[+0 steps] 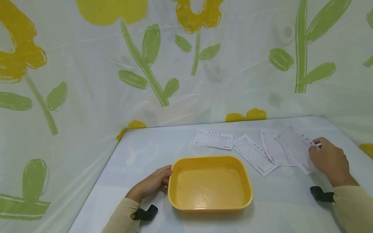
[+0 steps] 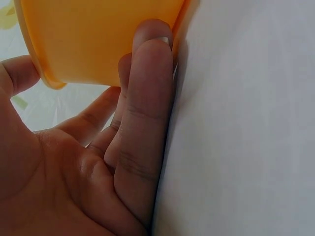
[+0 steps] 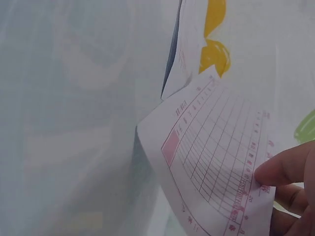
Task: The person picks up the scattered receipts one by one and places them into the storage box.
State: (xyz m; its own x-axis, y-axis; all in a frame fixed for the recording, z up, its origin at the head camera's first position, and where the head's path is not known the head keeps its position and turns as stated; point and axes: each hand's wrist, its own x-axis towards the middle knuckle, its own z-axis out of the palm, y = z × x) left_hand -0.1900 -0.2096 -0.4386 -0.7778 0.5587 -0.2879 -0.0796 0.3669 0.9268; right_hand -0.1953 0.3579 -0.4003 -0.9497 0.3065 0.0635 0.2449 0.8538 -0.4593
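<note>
My left hand rests at the left side of a yellow plastic basin. In the left wrist view, the thumb touches the basin's rim, and the straight fingers lie against its outer wall, low beside the tabletop. At the right, my right hand pinches the edge of a white paper form between thumb and fingers. This form carries a pink printed grid and bends upward in the right wrist view. Two similar forms, a tilted one and one partly covered, lie left of it.
Another printed form lies behind the basin. All of this is on a pale covered table. A white curtain with yellow flowers and green leaves hangs behind and to the sides. Black wrist mounts sit at both sleeves.
</note>
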